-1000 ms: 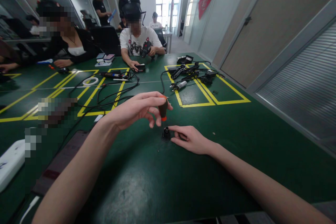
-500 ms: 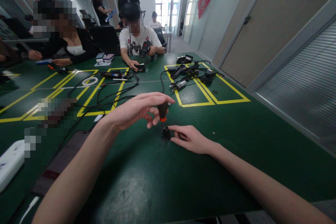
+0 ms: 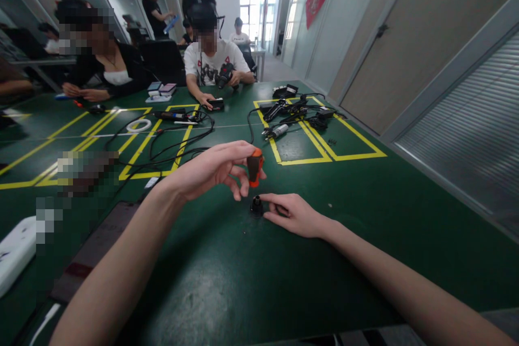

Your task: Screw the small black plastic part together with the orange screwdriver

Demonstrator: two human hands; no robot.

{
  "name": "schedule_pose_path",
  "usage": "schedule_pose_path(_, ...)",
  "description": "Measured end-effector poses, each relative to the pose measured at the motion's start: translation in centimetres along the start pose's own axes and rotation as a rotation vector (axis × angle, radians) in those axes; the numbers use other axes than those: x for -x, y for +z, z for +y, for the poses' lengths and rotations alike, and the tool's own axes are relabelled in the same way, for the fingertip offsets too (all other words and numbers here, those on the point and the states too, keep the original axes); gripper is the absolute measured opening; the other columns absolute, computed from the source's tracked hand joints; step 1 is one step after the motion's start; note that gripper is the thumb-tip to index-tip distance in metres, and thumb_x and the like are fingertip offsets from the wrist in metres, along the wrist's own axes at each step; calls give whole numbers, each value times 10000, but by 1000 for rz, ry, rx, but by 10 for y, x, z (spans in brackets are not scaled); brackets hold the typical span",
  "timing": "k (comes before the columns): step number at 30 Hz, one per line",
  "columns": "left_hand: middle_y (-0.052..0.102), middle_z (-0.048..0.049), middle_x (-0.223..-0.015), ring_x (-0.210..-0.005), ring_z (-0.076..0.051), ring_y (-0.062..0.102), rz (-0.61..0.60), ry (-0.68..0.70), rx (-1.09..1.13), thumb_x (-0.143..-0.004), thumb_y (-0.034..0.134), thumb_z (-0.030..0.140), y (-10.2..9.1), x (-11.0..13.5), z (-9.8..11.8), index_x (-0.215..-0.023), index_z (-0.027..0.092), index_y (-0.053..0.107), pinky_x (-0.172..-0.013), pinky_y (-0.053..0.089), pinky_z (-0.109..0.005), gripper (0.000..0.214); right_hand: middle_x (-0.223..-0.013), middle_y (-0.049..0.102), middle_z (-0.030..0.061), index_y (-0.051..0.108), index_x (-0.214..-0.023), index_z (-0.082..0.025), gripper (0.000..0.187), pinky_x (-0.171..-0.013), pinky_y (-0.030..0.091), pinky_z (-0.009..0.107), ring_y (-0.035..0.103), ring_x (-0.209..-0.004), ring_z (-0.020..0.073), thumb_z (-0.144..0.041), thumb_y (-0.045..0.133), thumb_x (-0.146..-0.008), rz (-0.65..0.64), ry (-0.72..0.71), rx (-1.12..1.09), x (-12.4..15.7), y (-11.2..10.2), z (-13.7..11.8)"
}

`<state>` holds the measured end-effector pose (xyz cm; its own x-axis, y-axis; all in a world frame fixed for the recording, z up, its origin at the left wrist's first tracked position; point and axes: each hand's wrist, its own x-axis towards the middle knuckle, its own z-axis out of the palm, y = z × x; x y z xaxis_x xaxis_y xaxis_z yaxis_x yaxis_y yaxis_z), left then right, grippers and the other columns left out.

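Note:
My left hand point(image 3: 227, 166) grips a screwdriver point(image 3: 254, 168) by its black and orange handle, thumb and index finger near the top, other fingers curled loosely. The handle stands roughly upright over a small black round part point(image 3: 256, 207) with a narrow raised neck. I cannot make out the screwdriver's shaft. On the right side of that part, my right hand point(image 3: 292, 213) holds it against the green table point(image 3: 227, 292). Its index finger lies at the neck and its thumb by the base.
Black cables and a grey tool point(image 3: 279, 131) lie near yellow tape outlines at the far right. To the left are a tape roll point(image 3: 138, 126), a dark phone-like slab point(image 3: 95, 248) and a white power strip point(image 3: 16, 254). Across the table a co-worker holds a power drill point(image 3: 224, 75).
The screwdriver handle has turned and shifted slightly right, so more orange shows, and its shaft is no longer visible above the part. My right hand stays in place.

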<state>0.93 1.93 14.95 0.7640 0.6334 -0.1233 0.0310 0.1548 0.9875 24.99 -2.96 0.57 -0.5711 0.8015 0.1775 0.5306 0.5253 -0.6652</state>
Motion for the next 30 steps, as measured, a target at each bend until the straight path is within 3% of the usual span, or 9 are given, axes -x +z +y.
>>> schedule_pose_path(4,686,-52,-911,-633,-122,632,33,8,-61,-875,770,524,1,2,0,-1183,150,685,-506,540,-212,492,-749,649,-26,673,-1363,-154,394,-625,372,242,476,-585,107,-307,614,-1005,-1,2,12,0,0,0)
schedule_pose_path(9,680,-69,-908,-622,-113,603,13,10,-44,-890,728,585,0,0,-1,-998,123,722,-537,573,-237,475,-745,643,-27,669,-1367,-150,396,-624,374,239,478,-588,106,-305,614,-1006,0,-5,14,0,0,0)
schedule_pose_path(14,758,-138,-1039,-664,-154,685,-53,-17,9,-931,640,603,-1,-1,0,-978,122,689,-627,621,-291,486,-741,638,-27,666,-1375,-158,404,-613,371,240,481,-585,108,-312,616,-1004,-2,3,9,0,0,1)
schedule_pose_path(22,688,-52,-902,-621,-123,627,24,5,-81,-881,754,550,1,3,0,-1120,151,685,-531,559,-237,471,-743,635,-26,668,-1372,-152,403,-622,371,248,478,-588,112,-317,609,-1010,-4,-2,7,0,0,1)
schedule_pose_path(25,640,-36,-855,-589,-100,560,39,14,-103,-880,748,569,1,2,-1,-1063,137,710,-481,515,-210,471,-732,621,-33,668,-1371,-151,401,-624,370,246,470,-584,109,-318,607,-1012,-5,-3,9,0,-1,0)
schedule_pose_path(30,732,-116,-1001,-604,-132,619,-13,-14,1,-924,616,639,-2,-1,-1,-993,133,675,-502,535,-246,513,-744,639,-30,670,-1371,-161,397,-623,371,242,475,-585,106,-313,615,-1008,2,-5,10,0,0,0)
